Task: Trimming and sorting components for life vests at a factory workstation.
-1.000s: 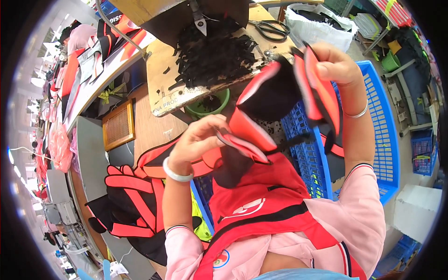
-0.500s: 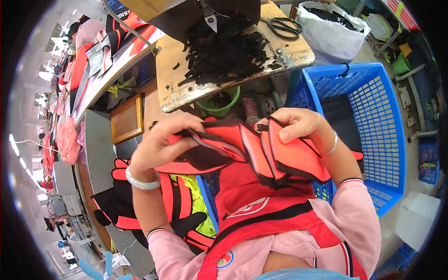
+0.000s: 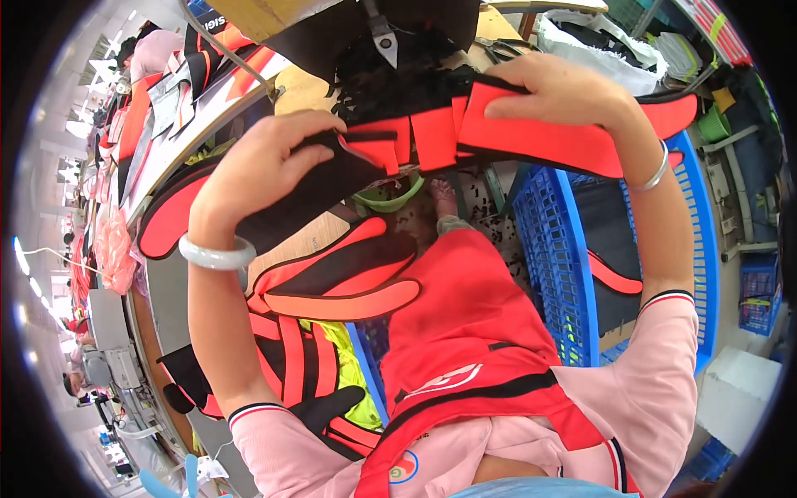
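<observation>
A long padded fabric belt [image 3: 540, 143], red-orange with black edging, stretches between my hands over the front of the work board. My left hand [image 3: 266, 162] pinches its left part, where the black side shows, and a rounded red end hangs past my wrist. With thumb below and fingers above, my right hand [image 3: 564, 90] grips its right part; the other rounded end sticks out beyond my wrist. Short red flaps and a black strip stand out mid-belt. Just beyond it, a pointed metal blade [image 3: 385, 46] hangs over a pile of black scraps [image 3: 374, 104].
Similar red and black pieces [image 3: 340, 286] hang at my left, above yellow-green fabric [image 3: 359, 398]. A blue plastic crate [image 3: 558, 257] stands at my right with black material inside. A white sack [image 3: 610, 54], scissors [image 3: 506, 51] and a green basin [image 3: 390, 195] are farther off.
Both hands have moved up and apart, toward the blade. The bunched fabric from before is now spread out as a long belt, and several pieces lie separate at my left.
</observation>
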`<act>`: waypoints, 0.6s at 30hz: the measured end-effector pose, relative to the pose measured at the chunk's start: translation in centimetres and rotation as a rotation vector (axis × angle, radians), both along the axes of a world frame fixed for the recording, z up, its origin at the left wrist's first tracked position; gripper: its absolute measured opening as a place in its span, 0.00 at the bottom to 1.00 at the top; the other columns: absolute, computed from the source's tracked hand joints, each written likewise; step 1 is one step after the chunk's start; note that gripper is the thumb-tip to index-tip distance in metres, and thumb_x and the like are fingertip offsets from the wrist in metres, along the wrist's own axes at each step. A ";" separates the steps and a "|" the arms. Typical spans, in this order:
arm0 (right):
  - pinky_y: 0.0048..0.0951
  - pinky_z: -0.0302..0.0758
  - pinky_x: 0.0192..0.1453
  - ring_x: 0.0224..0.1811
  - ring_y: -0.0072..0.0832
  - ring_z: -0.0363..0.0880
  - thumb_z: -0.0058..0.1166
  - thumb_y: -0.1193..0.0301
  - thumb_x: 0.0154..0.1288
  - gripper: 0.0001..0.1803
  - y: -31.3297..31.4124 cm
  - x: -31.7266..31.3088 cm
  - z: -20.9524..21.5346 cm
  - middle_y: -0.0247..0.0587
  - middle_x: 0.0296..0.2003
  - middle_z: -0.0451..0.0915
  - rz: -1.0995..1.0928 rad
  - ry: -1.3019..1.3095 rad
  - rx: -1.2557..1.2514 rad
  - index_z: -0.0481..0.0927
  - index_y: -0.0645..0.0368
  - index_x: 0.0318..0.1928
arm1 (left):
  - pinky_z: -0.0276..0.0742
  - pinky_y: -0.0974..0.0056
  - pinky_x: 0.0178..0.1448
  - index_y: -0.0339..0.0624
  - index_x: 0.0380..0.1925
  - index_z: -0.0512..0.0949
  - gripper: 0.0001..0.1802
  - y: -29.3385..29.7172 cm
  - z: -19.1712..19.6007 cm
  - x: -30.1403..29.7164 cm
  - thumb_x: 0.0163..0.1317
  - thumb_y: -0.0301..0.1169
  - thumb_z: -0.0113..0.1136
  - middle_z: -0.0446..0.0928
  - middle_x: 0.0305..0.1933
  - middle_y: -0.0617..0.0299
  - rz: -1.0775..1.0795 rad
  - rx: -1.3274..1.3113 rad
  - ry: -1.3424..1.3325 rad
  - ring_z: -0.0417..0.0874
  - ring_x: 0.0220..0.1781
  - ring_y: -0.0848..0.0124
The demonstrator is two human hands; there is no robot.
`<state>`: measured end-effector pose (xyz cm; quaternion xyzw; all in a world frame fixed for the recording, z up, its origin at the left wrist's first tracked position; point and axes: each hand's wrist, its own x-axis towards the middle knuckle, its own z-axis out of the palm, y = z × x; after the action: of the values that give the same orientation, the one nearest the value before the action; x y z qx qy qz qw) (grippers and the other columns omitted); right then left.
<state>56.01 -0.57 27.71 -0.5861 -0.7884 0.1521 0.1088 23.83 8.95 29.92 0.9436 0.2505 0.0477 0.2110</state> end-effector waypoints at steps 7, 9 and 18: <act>0.32 0.73 0.48 0.43 0.32 0.77 0.57 0.47 0.64 0.28 4.1 1.9 -0.4 0.41 0.38 0.79 -0.076 0.072 -0.159 0.79 0.57 0.51 | 0.73 0.67 0.49 0.35 0.51 0.76 0.17 3.9 -1.0 0.7 0.62 0.27 0.60 0.81 0.39 0.56 0.058 -0.105 -0.043 0.77 0.39 0.70; 0.28 0.73 0.45 0.37 0.24 0.76 0.58 0.47 0.64 0.27 5.0 2.3 -0.4 0.34 0.32 0.79 -0.066 0.116 -0.183 0.79 0.57 0.50 | 0.73 0.67 0.50 0.35 0.51 0.76 0.18 4.6 -1.2 0.8 0.62 0.28 0.61 0.80 0.39 0.56 0.078 -0.118 -0.040 0.77 0.40 0.71; 0.28 0.73 0.40 0.35 0.22 0.76 0.54 0.53 0.68 0.25 5.5 2.0 2.3 0.37 0.33 0.82 -0.022 0.119 -0.312 0.81 0.66 0.46 | 0.68 0.71 0.57 0.33 0.54 0.72 0.18 5.9 -1.0 0.1 0.63 0.23 0.60 0.72 0.44 0.66 0.178 -0.302 0.038 0.72 0.48 0.77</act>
<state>58.06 4.92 30.05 -0.5943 -0.7410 0.3059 0.0646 23.94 14.90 28.95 0.8762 0.3413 0.0102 0.3402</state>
